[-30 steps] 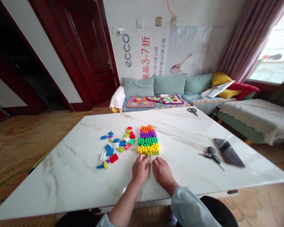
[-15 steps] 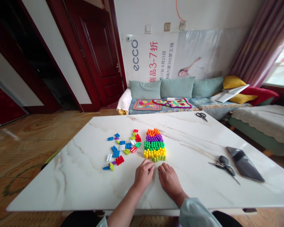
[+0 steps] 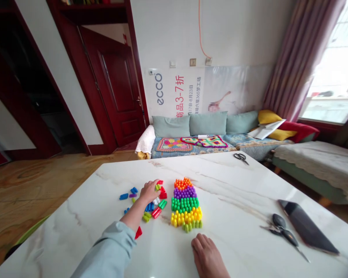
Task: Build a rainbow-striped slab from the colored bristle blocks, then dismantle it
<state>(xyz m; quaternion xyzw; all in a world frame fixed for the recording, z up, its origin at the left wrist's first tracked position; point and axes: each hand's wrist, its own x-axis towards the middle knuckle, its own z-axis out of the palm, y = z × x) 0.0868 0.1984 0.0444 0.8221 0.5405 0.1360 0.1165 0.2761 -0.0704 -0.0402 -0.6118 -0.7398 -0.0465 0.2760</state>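
My left hand (image 3: 149, 192) reaches over the loose plastic pieces on the left. Its bent fingers are slightly apart around a small lime-green piece (image 3: 157, 187); no firm grip shows. My right hand (image 3: 207, 255) rests on the white table with fingers curled; whatever may be inside is hidden. Just beyond it stand upright round-topped pegs grouped by colour: lime-green pegs (image 3: 192, 225) nearest, then yellow pegs (image 3: 186, 217), green pegs (image 3: 185, 204), purple pegs (image 3: 185, 192) and orange pegs (image 3: 183, 183). Red pieces (image 3: 163, 193) and blue pieces (image 3: 123, 196) lie scattered beside my left hand and forearm.
On the marble-patterned table (image 3: 237, 231), a dark phone (image 3: 307, 226) and a black-handled cutting tool (image 3: 284, 231) lie at the right. Black scissors (image 3: 241, 157) sit near the far edge. A sofa (image 3: 232, 143) with cushions stands behind the table.
My left hand has left the front of the peg rows and moved forward and left to the loose pieces. My right hand stays near the front row. The camera view has tilted up.
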